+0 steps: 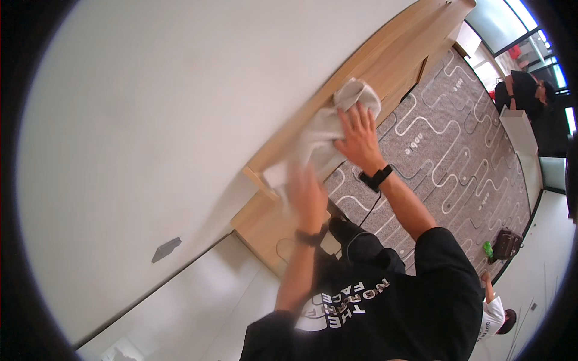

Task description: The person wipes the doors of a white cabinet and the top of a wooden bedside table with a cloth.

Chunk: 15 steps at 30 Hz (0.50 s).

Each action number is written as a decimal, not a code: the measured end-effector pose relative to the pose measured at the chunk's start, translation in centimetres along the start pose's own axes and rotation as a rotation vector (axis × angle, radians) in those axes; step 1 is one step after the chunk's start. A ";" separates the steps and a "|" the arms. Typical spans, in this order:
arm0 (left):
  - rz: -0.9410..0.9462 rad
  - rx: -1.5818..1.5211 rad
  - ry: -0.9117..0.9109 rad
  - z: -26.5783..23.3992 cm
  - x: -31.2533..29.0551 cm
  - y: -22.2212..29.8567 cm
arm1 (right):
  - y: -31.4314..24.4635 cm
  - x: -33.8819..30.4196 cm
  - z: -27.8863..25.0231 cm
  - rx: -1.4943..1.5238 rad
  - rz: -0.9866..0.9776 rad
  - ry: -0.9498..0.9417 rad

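Observation:
A pale cloth [325, 127] lies stretched along a light wood ledge [385, 57] that runs beside the white wall. Its far end is bunched up into a loose fold. My right hand [361, 137] rests on the cloth near that fold, fingers stretched out and spread over it. Toward the ledge's near end, my left hand [308, 195] is at the other end of the cloth. Motion smears its fingers, so their grip cannot be made out. Dark bands circle both my wrists.
A lower wood panel [256, 224] adjoins the ledge's near end. Patterned grey carpet [445, 138] spreads to the right, with a black cable [371, 209] near my right forearm. A dark bag [507, 243] stands farther off. Two people are at the right, one in black [522, 96], one in white [492, 316].

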<state>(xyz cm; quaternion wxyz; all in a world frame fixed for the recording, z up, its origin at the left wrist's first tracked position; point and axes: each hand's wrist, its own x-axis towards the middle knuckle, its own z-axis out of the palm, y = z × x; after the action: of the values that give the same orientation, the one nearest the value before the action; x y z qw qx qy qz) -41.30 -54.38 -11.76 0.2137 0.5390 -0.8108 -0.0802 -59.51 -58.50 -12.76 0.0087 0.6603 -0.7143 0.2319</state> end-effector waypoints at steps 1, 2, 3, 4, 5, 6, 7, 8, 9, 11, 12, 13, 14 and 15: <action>0.023 0.011 -0.004 0.5 1.0 0.0 | 1.4 0.7 0.2 -0.025 0.014 0.022; 0.090 0.000 -0.015 1.1 2.3 0.7 | 3.4 1.5 0.0 -0.058 0.031 0.044; 0.156 -0.013 -0.026 1.8 3.8 1.9 | 5.9 2.3 -0.2 -0.071 0.063 0.053; 0.210 -0.063 -0.015 2.8 5.0 3.0 | 8.1 3.1 -0.5 -0.079 0.093 0.064; 0.258 -0.099 0.000 3.4 6.1 3.7 | 9.3 4.0 -0.5 -0.112 0.093 0.116; 0.252 -0.096 0.000 3.9 6.9 4.6 | 10.5 4.8 -0.5 -0.151 0.096 0.169; 0.260 -0.140 -0.004 4.4 7.7 5.5 | 11.3 5.4 -0.6 -0.164 0.109 0.196; 0.268 -0.181 -0.008 4.5 8.0 5.8 | 11.6 5.7 -0.1 -0.175 0.128 0.205; 0.264 -0.181 -0.016 4.4 7.8 6.0 | 11.4 5.6 -0.3 -0.186 0.152 0.207; 0.227 -0.185 -0.050 4.0 7.3 5.8 | 10.1 4.9 0.2 -0.188 0.167 0.197; 0.190 -0.175 -0.060 3.3 6.4 5.5 | 8.9 4.4 0.3 -0.197 0.184 0.195; 0.190 -0.172 -0.072 3.1 5.2 4.6 | 7.3 3.6 0.4 -0.192 0.193 0.187; 0.164 -0.114 -0.019 3.2 3.7 3.6 | 5.3 2.4 0.5 -0.143 0.168 0.160; 0.135 -0.046 0.039 2.7 2.4 2.3 | 2.9 1.5 0.4 -0.086 0.136 0.136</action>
<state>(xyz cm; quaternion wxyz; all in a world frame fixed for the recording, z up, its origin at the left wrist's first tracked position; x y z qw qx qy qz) -45.19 -55.87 -12.76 0.2467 0.4796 -0.8389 -0.0739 -62.28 -59.97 -13.60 0.0699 0.5921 -0.7644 0.2454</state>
